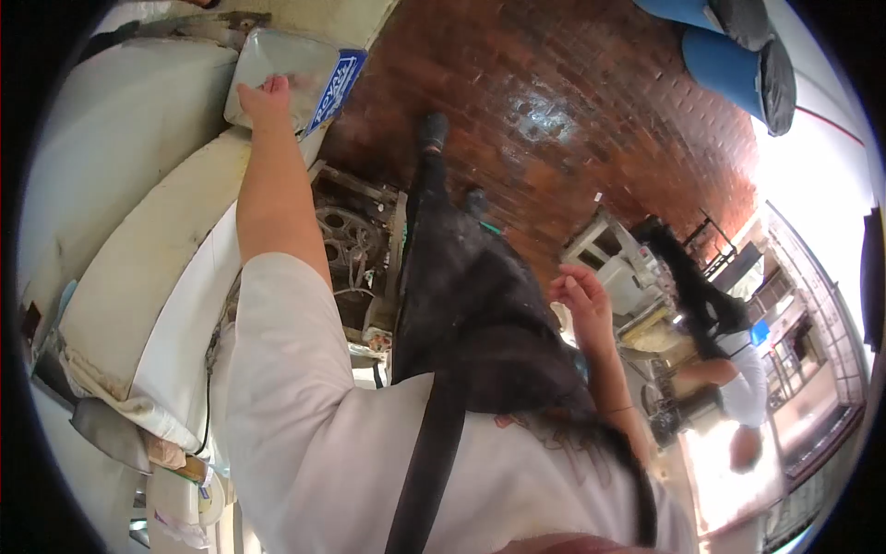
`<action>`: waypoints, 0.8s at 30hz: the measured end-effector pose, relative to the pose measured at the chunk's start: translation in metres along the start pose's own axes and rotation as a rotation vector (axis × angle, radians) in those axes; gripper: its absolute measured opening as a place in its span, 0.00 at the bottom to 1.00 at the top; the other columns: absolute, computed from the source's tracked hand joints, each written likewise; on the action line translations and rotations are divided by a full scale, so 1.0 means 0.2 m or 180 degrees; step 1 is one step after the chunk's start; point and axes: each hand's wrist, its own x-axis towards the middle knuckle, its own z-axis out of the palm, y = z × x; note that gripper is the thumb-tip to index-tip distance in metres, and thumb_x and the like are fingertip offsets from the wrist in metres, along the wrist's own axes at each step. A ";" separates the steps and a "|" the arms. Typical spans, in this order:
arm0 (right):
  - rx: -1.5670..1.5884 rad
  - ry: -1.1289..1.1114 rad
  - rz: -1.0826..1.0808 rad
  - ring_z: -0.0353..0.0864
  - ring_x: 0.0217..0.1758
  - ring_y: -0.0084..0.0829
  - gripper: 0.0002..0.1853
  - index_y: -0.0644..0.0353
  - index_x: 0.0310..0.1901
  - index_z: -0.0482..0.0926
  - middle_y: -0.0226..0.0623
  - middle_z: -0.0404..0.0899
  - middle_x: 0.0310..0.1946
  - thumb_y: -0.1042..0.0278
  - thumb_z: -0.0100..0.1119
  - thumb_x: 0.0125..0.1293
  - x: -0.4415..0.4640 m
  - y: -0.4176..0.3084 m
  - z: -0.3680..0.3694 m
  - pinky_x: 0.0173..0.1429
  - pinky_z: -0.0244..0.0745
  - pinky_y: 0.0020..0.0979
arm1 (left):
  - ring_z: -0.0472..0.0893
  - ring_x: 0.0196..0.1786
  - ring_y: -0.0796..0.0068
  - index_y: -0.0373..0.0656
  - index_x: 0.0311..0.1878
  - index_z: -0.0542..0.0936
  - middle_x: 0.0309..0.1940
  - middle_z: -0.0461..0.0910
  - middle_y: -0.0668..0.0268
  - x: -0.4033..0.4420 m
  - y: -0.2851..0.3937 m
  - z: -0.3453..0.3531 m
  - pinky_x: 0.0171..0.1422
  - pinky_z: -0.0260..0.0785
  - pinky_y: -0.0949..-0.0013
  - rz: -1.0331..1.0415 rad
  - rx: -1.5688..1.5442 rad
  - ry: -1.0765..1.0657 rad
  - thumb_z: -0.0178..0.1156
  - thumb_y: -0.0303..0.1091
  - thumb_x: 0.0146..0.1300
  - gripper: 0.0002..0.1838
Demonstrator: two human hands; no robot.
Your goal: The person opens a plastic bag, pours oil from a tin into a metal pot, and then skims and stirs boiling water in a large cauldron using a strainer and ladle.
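Observation:
My left hand [264, 100] is over a clear plastic container [318, 57] with a blue ROYAL label [334, 90]. Its fingers are curled together, and whatever they may hold is hidden. The container rests at the end of a long pale padded surface [138, 268]. On the other side of my body, my right hand [582, 294] hangs in the air with loosely bent fingers, apart from each other, and nothing visible in them.
Below the padded surface stands a machine frame with a spoked wheel [346, 235]. Red brick floor [517, 55] lies around my feet. A co-worker in a white top [743, 392] is at the right, near equipment [628, 277]. Blue-clad legs [724, 74] show at upper right.

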 end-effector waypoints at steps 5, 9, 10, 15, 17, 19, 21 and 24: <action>-0.0181 -0.0046 -0.0020 0.81 0.44 0.25 0.14 0.63 0.58 0.76 0.34 0.83 0.42 0.66 0.53 0.77 0.09 -0.10 0.02 0.51 0.75 0.27 | 0.74 0.46 0.54 0.40 0.41 0.62 0.37 0.67 0.56 0.15 -0.03 -0.13 0.67 0.65 0.43 -0.0476 -0.0522 -0.0023 0.47 0.64 0.72 0.30; -0.0366 -0.0074 -0.0056 0.81 0.43 0.24 0.14 0.63 0.58 0.76 0.34 0.83 0.42 0.65 0.53 0.77 0.11 -0.17 0.05 0.50 0.76 0.27 | 0.71 0.38 0.59 0.43 0.36 0.58 0.29 0.65 0.58 0.17 -0.05 -0.11 0.59 0.68 0.45 -0.0369 -0.0565 -0.0154 0.48 0.64 0.72 0.30; -0.0360 -0.0050 -0.0059 0.81 0.43 0.24 0.14 0.63 0.58 0.76 0.34 0.83 0.42 0.65 0.53 0.77 0.10 -0.18 0.05 0.50 0.76 0.27 | 0.70 0.37 0.60 0.43 0.35 0.58 0.27 0.64 0.59 0.17 -0.05 -0.12 0.57 0.68 0.46 -0.0312 -0.0541 -0.0177 0.48 0.64 0.72 0.30; -0.0278 -0.0034 -0.0073 0.80 0.44 0.24 0.15 0.63 0.58 0.76 0.33 0.82 0.41 0.65 0.54 0.76 0.14 -0.18 0.09 0.51 0.76 0.28 | 0.74 0.45 0.53 0.35 0.41 0.64 0.37 0.69 0.54 0.28 -0.01 -0.08 0.65 0.67 0.43 -0.0722 -0.0784 -0.0018 0.51 0.63 0.72 0.32; -0.0365 -0.0088 -0.0132 0.80 0.44 0.24 0.15 0.64 0.58 0.76 0.33 0.82 0.42 0.65 0.54 0.76 0.12 -0.23 0.15 0.52 0.76 0.28 | 0.73 0.48 0.54 0.33 0.49 0.66 0.43 0.70 0.54 0.23 0.02 -0.12 0.66 0.66 0.45 -0.0715 -0.0694 -0.0045 0.51 0.62 0.72 0.33; -0.0390 -0.0248 -0.0242 0.80 0.45 0.24 0.15 0.65 0.58 0.76 0.34 0.82 0.42 0.66 0.55 0.76 0.11 -0.26 0.20 0.53 0.76 0.28 | 0.72 0.51 0.56 0.34 0.58 0.67 0.52 0.69 0.54 -0.08 0.03 -0.03 0.68 0.65 0.48 -0.0468 -0.0248 0.0050 0.51 0.60 0.73 0.33; -0.0368 -0.0453 -0.0393 0.80 0.45 0.25 0.15 0.66 0.58 0.76 0.35 0.82 0.42 0.66 0.55 0.76 0.08 -0.27 0.19 0.53 0.76 0.28 | 0.72 0.57 0.54 0.33 0.62 0.65 0.59 0.69 0.52 -0.20 0.02 -0.04 0.69 0.64 0.48 -0.0244 -0.0173 0.0055 0.52 0.59 0.73 0.34; -0.0641 -0.0382 -0.0493 0.81 0.45 0.26 0.16 0.67 0.58 0.76 0.37 0.82 0.43 0.66 0.55 0.76 0.01 -0.37 0.20 0.54 0.77 0.28 | 0.70 0.64 0.53 0.35 0.66 0.65 0.65 0.68 0.50 -0.24 -0.01 -0.10 0.71 0.62 0.47 -0.0143 -0.0128 -0.0203 0.54 0.56 0.72 0.34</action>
